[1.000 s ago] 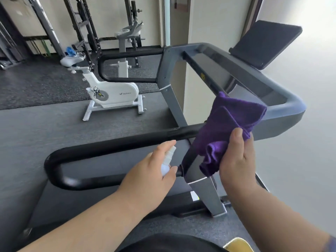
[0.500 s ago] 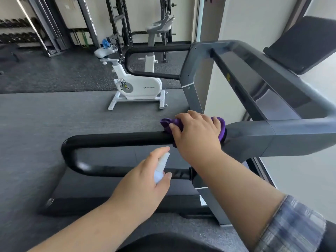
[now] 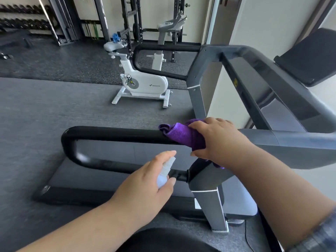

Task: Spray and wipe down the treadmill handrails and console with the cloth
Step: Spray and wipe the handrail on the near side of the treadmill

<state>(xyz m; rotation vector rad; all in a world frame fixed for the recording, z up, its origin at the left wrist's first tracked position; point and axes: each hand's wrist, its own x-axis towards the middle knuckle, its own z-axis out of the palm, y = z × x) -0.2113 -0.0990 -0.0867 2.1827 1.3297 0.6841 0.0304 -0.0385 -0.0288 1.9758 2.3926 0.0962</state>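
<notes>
My right hand point(image 3: 216, 140) grips a purple cloth point(image 3: 179, 134) wrapped over the top of the near black handrail point(image 3: 112, 134), close to where the rail joins the grey treadmill frame point(image 3: 291, 142). My left hand point(image 3: 145, 188) holds a small clear spray bottle point(image 3: 164, 172) upright just below that rail, the index finger on top of its nozzle. The dark console point(image 3: 309, 57) is tilted up at the far right. The far handrail point(image 3: 163, 48) loops off the frame's other side.
A white exercise bike point(image 3: 143, 84) stands on the grey floor beyond the treadmill belt point(image 3: 109, 179). Black weight racks point(image 3: 131, 20) and dumbbells line the back wall. A white wall is close behind the console at right.
One second ago my right hand held the cloth up in the air; it has since come down onto the near handrail and now grips it there. The left hand keeps holding the bottle.
</notes>
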